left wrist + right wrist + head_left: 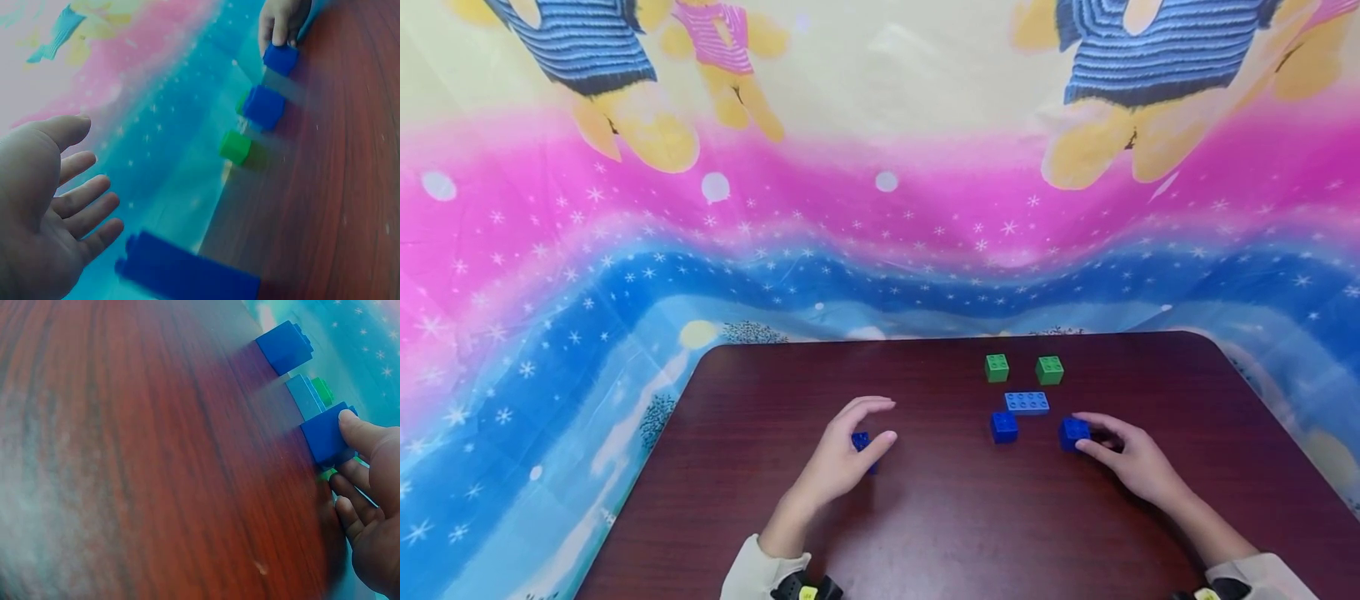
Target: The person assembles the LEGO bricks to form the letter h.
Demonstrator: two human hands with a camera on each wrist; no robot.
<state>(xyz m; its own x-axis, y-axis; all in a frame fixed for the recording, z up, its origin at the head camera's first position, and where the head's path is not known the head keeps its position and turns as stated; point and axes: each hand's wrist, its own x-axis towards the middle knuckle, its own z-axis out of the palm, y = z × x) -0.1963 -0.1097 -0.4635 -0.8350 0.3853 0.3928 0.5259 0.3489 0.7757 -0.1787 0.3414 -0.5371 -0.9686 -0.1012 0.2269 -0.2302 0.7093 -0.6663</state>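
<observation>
Head camera overlooks the blocks point(1072, 434); wrist cameras sit closer.

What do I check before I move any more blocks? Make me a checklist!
1. Right grip holds its dark blue block: ok.
2. Left grip holds the leftmost blue block: not ok, nothing is pinched.
3. Light blue block lies studs up: ok.
4. Green blocks stand apart from each other: ok.
5. Held block is lifted off the table: cannot tell.
</observation>
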